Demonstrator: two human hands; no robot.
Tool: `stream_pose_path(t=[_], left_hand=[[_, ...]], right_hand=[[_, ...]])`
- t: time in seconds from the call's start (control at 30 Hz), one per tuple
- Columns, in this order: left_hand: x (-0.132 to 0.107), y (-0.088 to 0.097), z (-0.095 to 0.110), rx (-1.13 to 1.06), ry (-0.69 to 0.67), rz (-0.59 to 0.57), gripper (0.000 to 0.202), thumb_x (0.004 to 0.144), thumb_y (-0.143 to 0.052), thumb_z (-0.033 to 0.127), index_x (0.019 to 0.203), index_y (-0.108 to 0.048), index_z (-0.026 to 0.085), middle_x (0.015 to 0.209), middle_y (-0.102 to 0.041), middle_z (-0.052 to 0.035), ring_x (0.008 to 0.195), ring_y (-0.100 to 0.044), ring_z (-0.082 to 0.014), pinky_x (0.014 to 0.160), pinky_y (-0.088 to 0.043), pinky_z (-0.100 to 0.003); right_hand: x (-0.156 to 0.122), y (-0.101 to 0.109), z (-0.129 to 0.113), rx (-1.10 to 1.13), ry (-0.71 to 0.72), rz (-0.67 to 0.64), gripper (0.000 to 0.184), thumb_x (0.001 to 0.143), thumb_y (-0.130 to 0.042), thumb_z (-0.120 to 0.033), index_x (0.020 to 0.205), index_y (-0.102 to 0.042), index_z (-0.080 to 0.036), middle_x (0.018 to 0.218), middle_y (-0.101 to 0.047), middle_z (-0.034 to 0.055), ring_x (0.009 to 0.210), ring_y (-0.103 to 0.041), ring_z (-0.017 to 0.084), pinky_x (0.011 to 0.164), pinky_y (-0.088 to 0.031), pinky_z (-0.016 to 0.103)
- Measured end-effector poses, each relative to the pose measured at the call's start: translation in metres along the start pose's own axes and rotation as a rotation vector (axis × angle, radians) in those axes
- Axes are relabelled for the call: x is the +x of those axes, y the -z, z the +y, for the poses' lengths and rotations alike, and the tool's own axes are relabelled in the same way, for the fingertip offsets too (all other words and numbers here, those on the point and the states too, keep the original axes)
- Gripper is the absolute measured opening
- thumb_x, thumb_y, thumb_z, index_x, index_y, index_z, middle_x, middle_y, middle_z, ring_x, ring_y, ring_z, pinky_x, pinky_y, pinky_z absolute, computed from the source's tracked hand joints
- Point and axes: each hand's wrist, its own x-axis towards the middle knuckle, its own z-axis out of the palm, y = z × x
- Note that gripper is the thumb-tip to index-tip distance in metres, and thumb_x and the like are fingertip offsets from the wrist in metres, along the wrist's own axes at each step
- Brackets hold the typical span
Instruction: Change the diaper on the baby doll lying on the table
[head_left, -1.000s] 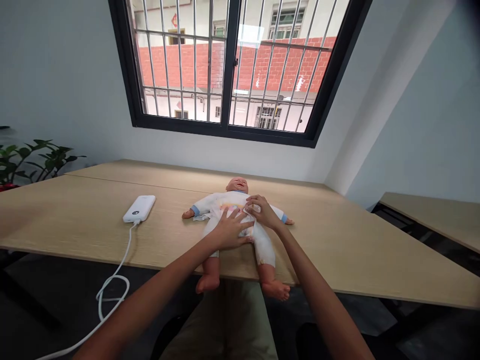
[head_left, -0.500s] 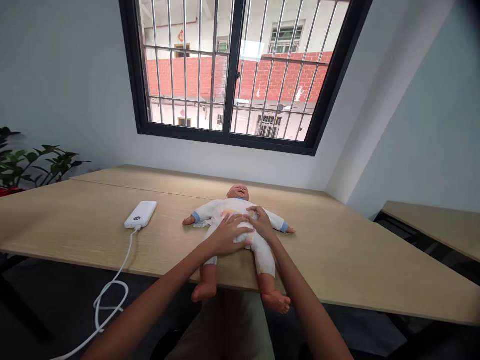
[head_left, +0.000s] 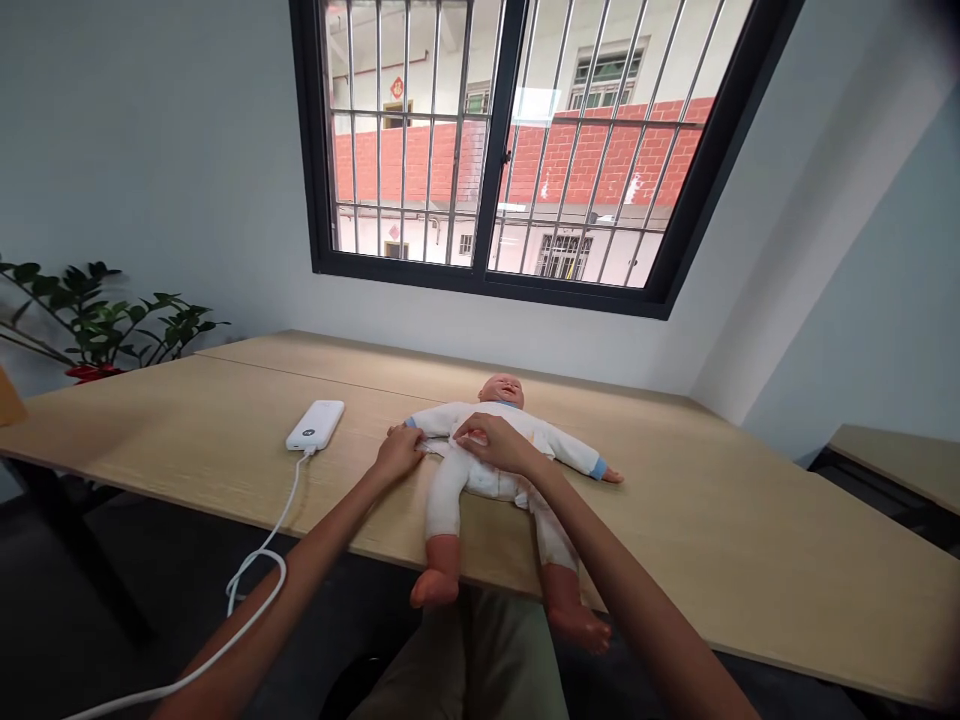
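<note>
**Both hands at the torso of the doll's white suit**

The doll [head_left: 484, 478] lies on its back on the table [head_left: 712, 540], head pointing away from the person and both legs hanging over the near edge. The right hand [head_left: 496, 443] rests palm down on the chest of the white suit [head_left: 450, 490], its fingers bent into the cloth. Whether they pinch a fold or only press on it cannot be told from this view. The left hand [head_left: 397, 452] sits just beside it, at the doll's flank under the outstretched arm, with knuckles up and fingers curled against the edge of the suit. It touches the cloth, but a closed hold cannot be made out. Only the doll's upper body lies between the two hands.

By the look of it, the step in hand is work on the suit at the torso, with one hand bearing on the chest while the other is at the side cloth. Any pull toward the left hand calls for weight from the right hand on the chest. The legs overhang the edge below both wrists, so the doll could slide toward the person.

Out past the left hand and well apart from it lies a white power bank [head_left: 316, 425]. Its cable [head_left: 262, 555] runs off the near edge of the table.
</note>
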Motion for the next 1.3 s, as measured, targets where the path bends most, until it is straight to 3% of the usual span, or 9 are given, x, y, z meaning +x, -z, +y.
stream_pose_path(t=[0.17,0.3,0.4,0.57,0.7,0.8,0.97,1.1,1.3], left_hand=[[0.007,0.001,-0.004,0.009,0.058,-0.004,0.012,0.086,-0.059,0.019,0.095,-0.065,0.014,0.111,-0.064,-0.0102,0.11,-0.053,-0.0248,0.091,-0.039,-0.032],[0.008,0.003,-0.008,-0.007,0.126,-0.006,0.012,0.08,-0.066,0.024,0.086,-0.063,0.014,0.106,-0.063,-0.0128,0.107,-0.054,-0.0283,0.081,-0.041,-0.032],[0.007,0.003,-0.01,-0.049,0.166,-0.004,0.015,0.076,-0.069,0.025,0.073,-0.059,0.015,0.094,-0.064,-0.0125,0.1,-0.054,-0.0296,0.073,-0.041,-0.032],[0.006,0.003,-0.009,-0.212,0.148,0.026,0.016,0.07,-0.066,0.013,0.073,-0.051,0.016,0.083,-0.06,-0.0052,0.087,-0.054,-0.0204,0.07,-0.04,-0.027],[0.006,0.016,0.014,-0.701,-0.045,0.08,0.03,0.071,-0.065,0.023,0.086,-0.039,0.018,0.072,-0.05,0.0044,0.066,-0.048,-0.0099,0.062,-0.038,-0.02],[0.013,0.021,0.049,-0.977,-0.243,-0.015,0.042,0.066,-0.068,0.031,0.089,-0.036,0.019,0.071,-0.05,0.0055,0.065,-0.049,-0.0094,0.059,-0.038,-0.019],[0.033,0.005,0.094,-1.029,-0.325,-0.114,0.041,0.064,-0.066,0.031,0.088,-0.035,0.019,0.065,-0.052,0.0057,0.062,-0.051,-0.0109,0.057,-0.039,-0.021],[0.036,-0.007,0.101,-0.878,-0.352,-0.084,0.031,0.065,-0.062,0.023,0.087,-0.04,0.018,0.065,-0.051,0.005,0.062,-0.051,-0.0118,0.056,-0.037,-0.022],[0.025,-0.008,0.104,-0.751,-0.326,0.038,0.028,0.068,-0.068,0.023,0.084,-0.046,0.017,0.066,-0.052,0.0046,0.064,-0.051,-0.0128,0.06,-0.037,-0.023]], right_hand=[[0.008,-0.018,0.009,-0.023,-0.015,-0.065,0.015,0.086,-0.056,-0.022,0.091,-0.07,-0.02,0.093,-0.068,0.0016,0.083,-0.06,0.015,0.076,-0.044,0.027],[-0.005,-0.014,0.016,0.032,0.001,0.088,0.017,0.087,-0.056,-0.025,0.098,-0.067,-0.019,0.102,-0.065,0.0037,0.096,-0.059,0.016,0.087,-0.045,0.031],[-0.017,-0.009,0.023,0.008,-0.02,0.199,0.03,0.084,-0.063,-0.036,0.11,-0.064,-0.02,0.115,-0.061,0.0061,0.11,-0.055,0.02,0.098,-0.042,0.036],[-0.021,-0.011,0.034,0.021,-0.147,0.09,0.057,0.08,-0.067,-0.045,0.129,-0.054,-0.02,0.124,-0.059,0.0087,0.114,-0.054,0.024,0.101,-0.039,0.042],[-0.015,-0.018,0.036,0.052,-0.244,0.056,0.078,0.074,-0.073,-0.044,0.139,-0.041,-0.015,0.118,-0.062,0.0089,0.114,-0.053,0.026,0.102,-0.036,0.043],[-0.015,-0.02,0.036,0.035,-0.271,0.052,0.083,0.073,-0.075,-0.042,0.141,-0.037,-0.014,0.12,-0.06,0.0094,0.115,-0.05,0.027,0.102,-0.035,0.044],[-0.02,-0.024,0.038,0.049,-0.286,0.095,0.089,0.069,-0.077,-0.04,0.144,-0.034,-0.017,0.124,-0.056,0.0123,0.111,-0.052,0.027,0.095,-0.04,0.042],[-0.022,-0.03,0.046,0.181,-0.202,0.197,0.091,0.066,-0.078,-0.037,0.144,-0.035,-0.019,0.121,-0.057,0.0131,0.105,-0.056,0.025,0.088,-0.046,0.037],[-0.027,-0.038,0.053,0.444,-0.187,0.29,0.108,0.061,-0.08,-0.032,0.149,-0.021,-0.017,0.125,-0.052,0.0129,0.114,-0.053,0.022,0.092,-0.048,0.035]])
